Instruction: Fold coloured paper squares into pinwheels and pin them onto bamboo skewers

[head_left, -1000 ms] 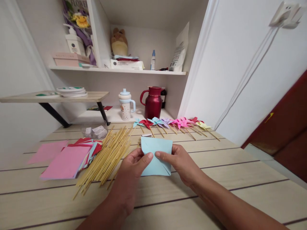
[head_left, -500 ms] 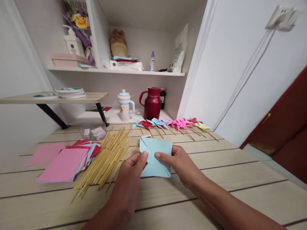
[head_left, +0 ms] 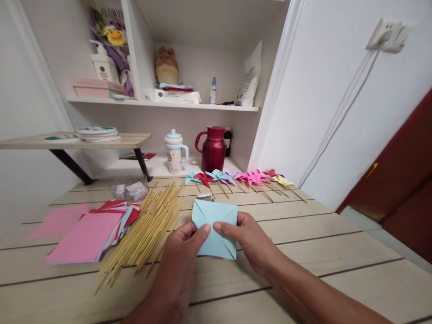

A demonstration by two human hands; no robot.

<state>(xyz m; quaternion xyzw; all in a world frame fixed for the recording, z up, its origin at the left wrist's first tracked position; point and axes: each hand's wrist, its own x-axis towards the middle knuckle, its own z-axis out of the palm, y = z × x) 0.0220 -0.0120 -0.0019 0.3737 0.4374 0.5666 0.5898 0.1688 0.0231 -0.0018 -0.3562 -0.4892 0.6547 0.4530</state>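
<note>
The blue paper had turned slightly since a second before. Both hands pinched it just right of the sticks: left hand at its left edge, right hand equally near, opposite.

Paper square: held above the surface, between left hand and right hand.
Sticks: laid on the surface, left of the square.
Sheets: stacked left of the sticks.
Pinwheels: lined up behind the square.
Jug: set behind the pinwheels, right of the cup.
</note>
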